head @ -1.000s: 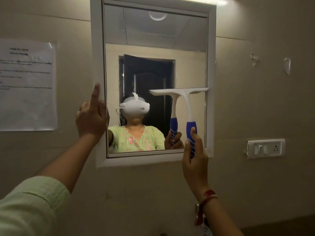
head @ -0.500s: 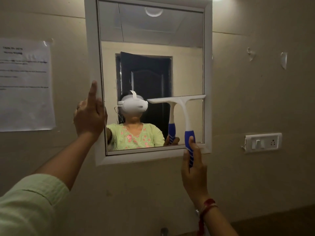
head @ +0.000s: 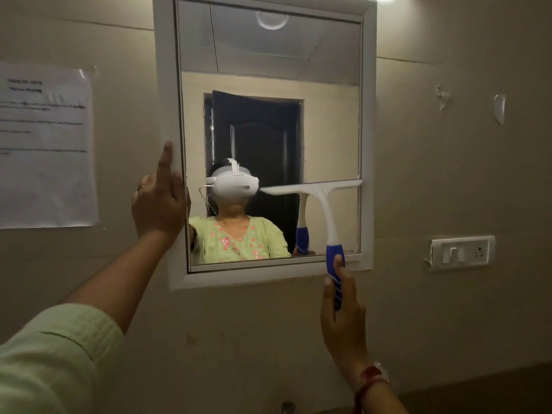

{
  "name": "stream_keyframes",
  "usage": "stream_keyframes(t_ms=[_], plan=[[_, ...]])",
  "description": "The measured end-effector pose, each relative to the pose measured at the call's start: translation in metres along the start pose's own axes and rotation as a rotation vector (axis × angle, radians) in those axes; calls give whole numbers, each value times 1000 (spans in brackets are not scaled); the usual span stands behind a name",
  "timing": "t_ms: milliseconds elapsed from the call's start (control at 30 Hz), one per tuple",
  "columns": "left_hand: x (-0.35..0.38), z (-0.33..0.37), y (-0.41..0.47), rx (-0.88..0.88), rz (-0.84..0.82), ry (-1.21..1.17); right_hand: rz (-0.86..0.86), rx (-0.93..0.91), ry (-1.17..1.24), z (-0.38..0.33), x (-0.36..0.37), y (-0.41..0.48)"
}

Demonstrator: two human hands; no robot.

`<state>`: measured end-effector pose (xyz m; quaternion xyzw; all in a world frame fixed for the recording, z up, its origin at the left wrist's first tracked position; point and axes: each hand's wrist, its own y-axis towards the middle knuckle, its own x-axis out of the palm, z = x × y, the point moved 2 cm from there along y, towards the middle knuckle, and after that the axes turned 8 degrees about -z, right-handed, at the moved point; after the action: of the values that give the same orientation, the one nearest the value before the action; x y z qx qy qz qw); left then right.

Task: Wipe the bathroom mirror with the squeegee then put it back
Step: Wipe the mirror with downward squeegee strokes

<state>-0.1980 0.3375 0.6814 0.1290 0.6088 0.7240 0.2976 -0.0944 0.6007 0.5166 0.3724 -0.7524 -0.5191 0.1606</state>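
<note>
A white-framed mirror (head: 368, 115) hangs on the beige wall. The squeegee (head: 321, 201) has a white T-shaped blade and a blue handle. Its blade lies across the lower right of the glass, reaching the right frame edge. My right hand (head: 343, 312) grips the blue handle from below, just under the mirror's bottom frame. My left hand (head: 159, 201) presses on the mirror's left frame edge with the index finger pointing up. The glass reflects a person in a green top.
A printed paper sheet (head: 44, 144) is taped to the wall at the left. A white switch and socket plate (head: 463, 253) sits on the wall to the right of the mirror. Two small wall hooks (head: 499, 109) are at the upper right.
The squeegee blade has slid down the right side of the glass, and my right hand has dropped below the bottom frame. My left hand stays on the left frame.
</note>
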Motion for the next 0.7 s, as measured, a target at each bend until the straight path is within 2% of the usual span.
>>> stream_keyframes(t_ms=[233,467,700], plan=[[0,-1,0,-1,5,-4,24,-33,33,-14,0,39],[0,0,0,-1,9,-1,-34,13,-15,5,9,-23],[1,0,1,2,7,-4,12,-8,56,-11,1,23]])
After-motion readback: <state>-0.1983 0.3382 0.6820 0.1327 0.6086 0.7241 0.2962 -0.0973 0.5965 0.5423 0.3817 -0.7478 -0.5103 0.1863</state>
